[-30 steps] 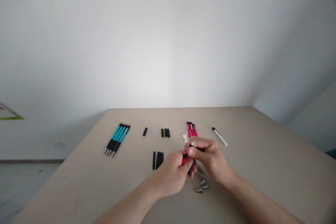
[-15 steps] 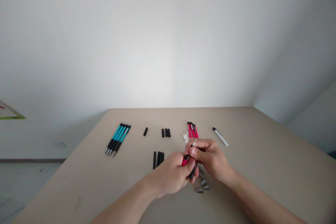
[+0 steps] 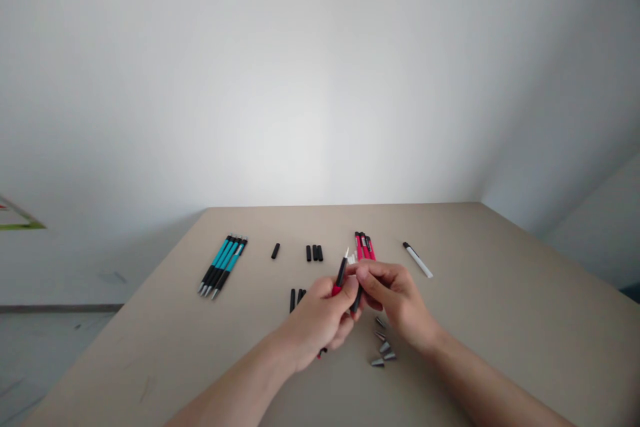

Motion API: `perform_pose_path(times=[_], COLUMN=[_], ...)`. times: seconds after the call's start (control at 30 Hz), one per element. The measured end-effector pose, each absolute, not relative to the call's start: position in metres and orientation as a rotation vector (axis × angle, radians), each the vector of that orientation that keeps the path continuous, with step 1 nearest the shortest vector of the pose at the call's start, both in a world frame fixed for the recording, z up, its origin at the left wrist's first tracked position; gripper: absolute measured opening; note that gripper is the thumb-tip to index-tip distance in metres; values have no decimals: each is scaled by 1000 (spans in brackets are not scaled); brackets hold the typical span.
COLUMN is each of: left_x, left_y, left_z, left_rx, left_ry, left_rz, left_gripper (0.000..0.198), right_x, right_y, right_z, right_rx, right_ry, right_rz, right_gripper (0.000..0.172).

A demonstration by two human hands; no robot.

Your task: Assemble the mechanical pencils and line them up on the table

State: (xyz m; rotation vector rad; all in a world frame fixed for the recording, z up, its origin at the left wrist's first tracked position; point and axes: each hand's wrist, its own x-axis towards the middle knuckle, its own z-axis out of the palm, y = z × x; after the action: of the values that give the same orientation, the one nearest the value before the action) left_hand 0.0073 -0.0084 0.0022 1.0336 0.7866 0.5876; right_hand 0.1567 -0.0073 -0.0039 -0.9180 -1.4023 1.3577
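Observation:
My left hand [image 3: 320, 320] is closed round a red pencil body [image 3: 340, 277] whose black front and thin white tip stick up past the fingers. My right hand [image 3: 393, 297] pinches a short black sleeve [image 3: 357, 300] right beside that pencil, fingers curled. Both hands hover over the middle of the beige table [image 3: 475, 320]. Just below my right hand lie several small grey metal cones [image 3: 383, 347]. Behind the hands lie red pencil bodies [image 3: 365, 245] and small white bits [image 3: 353, 258].
Several teal pencils [image 3: 224, 265] lie at the left. One short black piece [image 3: 275, 251] and three more [image 3: 315, 253] lie in the middle. Long black sleeves [image 3: 296, 297] sit by my left hand. A white stick with a black end [image 3: 418, 259] lies at the right.
My left hand has drawn the red pencil left and up, away from my right hand. The black sleeve has come off it and stays in my right fingers.

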Motion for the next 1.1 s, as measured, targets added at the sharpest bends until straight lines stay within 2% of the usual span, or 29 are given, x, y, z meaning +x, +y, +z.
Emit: perform_pose_path(times=[0.23, 0.47, 0.63, 0.83, 1.1], left_x=[4, 3, 2, 4, 4], left_y=[-3, -4, -5, -7, -6], left_z=[4, 10, 13, 8, 6], left_rx=[958, 815, 848, 876, 875], left_ry=[708, 672, 659, 622, 602], left_rz=[700, 748, 713, 626, 770], left_gripper=[43, 38, 27, 25, 22], right_x=[159, 159, 162, 160, 166], right_y=[-7, -2, 5, 5, 0], right_z=[-1, -7, -10, -6, -7], right_rx=[-888, -948, -922, -963, -916], right_ry=[-1430, -1139, -1032, -980, -1162], right_rz=[1329, 1270, 1187, 1149, 1317], right_gripper=[30, 32, 30, 32, 21])
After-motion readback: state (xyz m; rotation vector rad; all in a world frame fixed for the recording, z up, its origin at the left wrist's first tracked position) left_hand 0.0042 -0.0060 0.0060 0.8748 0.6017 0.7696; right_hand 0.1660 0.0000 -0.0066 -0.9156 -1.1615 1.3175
